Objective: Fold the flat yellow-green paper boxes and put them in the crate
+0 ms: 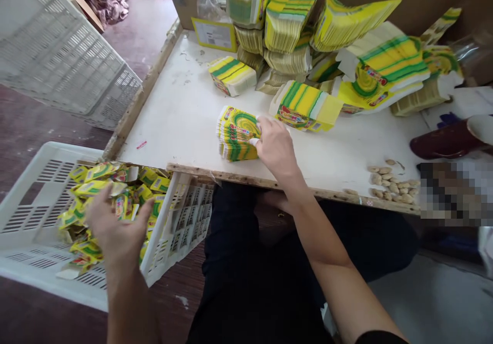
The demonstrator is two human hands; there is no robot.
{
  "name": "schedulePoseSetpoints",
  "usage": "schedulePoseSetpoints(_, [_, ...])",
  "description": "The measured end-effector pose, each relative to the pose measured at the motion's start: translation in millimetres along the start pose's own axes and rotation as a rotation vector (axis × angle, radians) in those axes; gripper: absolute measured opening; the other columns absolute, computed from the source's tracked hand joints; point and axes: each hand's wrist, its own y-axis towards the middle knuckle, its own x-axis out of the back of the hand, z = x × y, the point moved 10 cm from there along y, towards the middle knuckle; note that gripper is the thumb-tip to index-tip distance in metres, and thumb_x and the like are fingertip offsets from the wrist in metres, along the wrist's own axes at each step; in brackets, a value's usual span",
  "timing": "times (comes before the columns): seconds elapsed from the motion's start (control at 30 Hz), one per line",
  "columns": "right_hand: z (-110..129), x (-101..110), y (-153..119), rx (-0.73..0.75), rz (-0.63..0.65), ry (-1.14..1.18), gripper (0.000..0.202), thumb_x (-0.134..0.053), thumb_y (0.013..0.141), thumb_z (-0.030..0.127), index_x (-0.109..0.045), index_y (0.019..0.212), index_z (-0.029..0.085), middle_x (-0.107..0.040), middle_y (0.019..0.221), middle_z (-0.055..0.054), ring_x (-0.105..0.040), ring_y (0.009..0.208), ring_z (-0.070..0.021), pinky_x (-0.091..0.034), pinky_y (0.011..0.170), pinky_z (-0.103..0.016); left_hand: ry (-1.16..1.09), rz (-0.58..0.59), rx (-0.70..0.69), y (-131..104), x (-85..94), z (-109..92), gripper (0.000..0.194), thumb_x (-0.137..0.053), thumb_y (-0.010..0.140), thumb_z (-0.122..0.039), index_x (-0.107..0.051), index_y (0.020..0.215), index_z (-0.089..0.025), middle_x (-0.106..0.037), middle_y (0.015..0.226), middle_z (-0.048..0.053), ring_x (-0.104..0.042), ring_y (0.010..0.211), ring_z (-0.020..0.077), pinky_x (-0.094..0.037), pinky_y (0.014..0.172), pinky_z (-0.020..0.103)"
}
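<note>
My right hand (275,146) grips the right end of a small stack of flat yellow-green cartons (236,133) on the white table, its thumb and fingers at the stack's edge. Over the white crate at the left, my left hand (119,221) has its thumb and fingers spread, with nothing between them. Many small folded yellow-green boxes (123,205) lie heaped beneath it in that crate. Behind the right hand sits a larger carton bundle (306,105), and a smaller bundle (232,75) is farther back.
Tall piles of flat cartons (288,20) line the table's back. Peanuts (393,185) and a dark red mug (442,141) are at the right. The white crate (154,246) adjoins the table's wooden edge (246,177). Another white crate (65,51) stands upper left.
</note>
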Motion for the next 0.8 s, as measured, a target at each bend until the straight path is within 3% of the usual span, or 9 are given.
schedulePoseSetpoints(0.03, [-3.0,-6.4,2.1,0.002,0.021,-0.031,0.032,-0.057,0.084,0.006,-0.06,0.114,0.015,-0.063,0.106,-0.013,-0.056,0.104,-0.0313,-0.044,0.092,-0.048,0.014,-0.145,0.006,-0.7,1.5,-5.7,0.068,-0.073,0.076,-0.045,-0.042,0.136,-0.034,-0.046,0.136,0.005,-0.04,0.127,0.0461,-0.041,0.096,0.071])
schedulePoseSetpoints(0.13, [-3.8,-13.5,0.1,0.045,0.044,-0.07,0.028,-0.056,0.084,0.005,-0.062,0.109,0.018,-0.064,0.105,-0.012,-0.057,0.099,-0.0298,-0.044,0.087,-0.044,-0.067,-0.062,-0.11,10.9,-40.3,-47.1,0.056,-0.071,0.078,-0.045,-0.052,0.127,-0.026,-0.057,0.124,0.01,-0.053,0.118,0.0351,-0.053,0.092,0.054])
schedulePoseSetpoints(0.23, [-3.1,-12.7,-3.2,0.051,0.074,-0.085,0.028,-0.059,0.084,0.006,-0.062,0.11,0.017,-0.064,0.108,-0.013,-0.057,0.101,-0.0306,-0.044,0.086,-0.043,-0.124,0.064,-0.277,36.6,-65.7,-100.1,0.064,-0.07,0.078,-0.049,-0.048,0.132,-0.023,-0.055,0.13,0.013,-0.05,0.124,0.0317,-0.049,0.099,0.048])
schedulePoseSetpoints(0.33, [-2.1,-11.1,-2.8,0.053,0.078,-0.085,0.028,-0.061,0.083,0.008,-0.062,0.11,0.017,-0.064,0.107,-0.013,-0.058,0.101,-0.0307,-0.045,0.085,-0.043,-0.142,0.187,-0.466,73.4,-87.7,-151.3,0.09,-0.075,0.067,-0.06,-0.039,0.14,-0.021,-0.047,0.14,0.017,-0.043,0.132,0.0343,-0.04,0.107,0.05])
schedulePoseSetpoints(0.47, [-0.1,-10.3,0.0,0.068,0.057,-0.083,0.029,-0.059,0.083,0.006,-0.062,0.109,0.018,-0.065,0.106,-0.012,-0.059,0.098,-0.0293,-0.045,0.085,-0.042,-0.019,0.44,-0.681,120.7,-150.1,-201.3,0.113,-0.081,0.052,-0.064,-0.035,0.141,-0.012,-0.034,0.149,0.023,-0.026,0.142,0.0419,-0.024,0.113,0.055])
schedulePoseSetpoints(0.57, [-0.9,-9.4,-0.2,0.052,0.084,-0.105,0.03,-0.057,0.083,0.005,-0.063,0.11,0.017,-0.065,0.106,-0.013,-0.059,0.1,-0.0301,-0.045,0.086,-0.043,0.121,0.637,-0.715,137.5,-196.4,-214.2,0.104,-0.083,0.048,-0.06,-0.044,0.132,-0.012,-0.047,0.138,0.021,-0.038,0.134,0.0435,-0.029,0.108,0.058])
schedulePoseSetpoints(0.63, [-0.8,-7.9,-3.8,0.054,0.119,-0.118,0.031,-0.056,0.083,0.003,-0.062,0.111,0.016,-0.065,0.108,-0.013,-0.059,0.1,-0.0306,-0.044,0.088,-0.043,0.222,0.743,-0.702,133.7,-214.1,-213.7,0.09,-0.086,0.044,-0.049,-0.053,0.12,-0.014,-0.06,0.121,0.018,-0.053,0.119,0.0423,-0.039,0.101,0.054])
schedulePoseSetpoints(0.7, [0.9,-4.9,-10.2,0.079,0.139,-0.116,0.033,-0.055,0.082,0.001,-0.062,0.111,0.015,-0.066,0.107,-0.013,-0.058,0.1,-0.0302,-0.043,0.089,-0.043,0.297,0.761,-0.704,123.6,-217.3,-212.3,0.071,-0.085,0.047,-0.038,-0.058,0.109,-0.016,-0.064,0.106,0.016,-0.062,0.103,0.0387,-0.047,0.092,0.047])
schedulePoseSetpoints(0.8, [3.8,0.1,-19.9,0.114,0.129,-0.092,0.032,-0.055,0.08,0.0,-0.061,0.107,0.016,-0.065,0.105,-0.013,-0.058,0.099,-0.0294,-0.043,0.087,-0.041,0.355,0.663,-0.734,110.3,-208.6,-210.5,0.055,-0.077,0.058,-0.03,-0.058,0.107,-0.015,-0.064,0.101,0.015,-0.064,0.095,0.0349,-0.05,0.086,0.043])
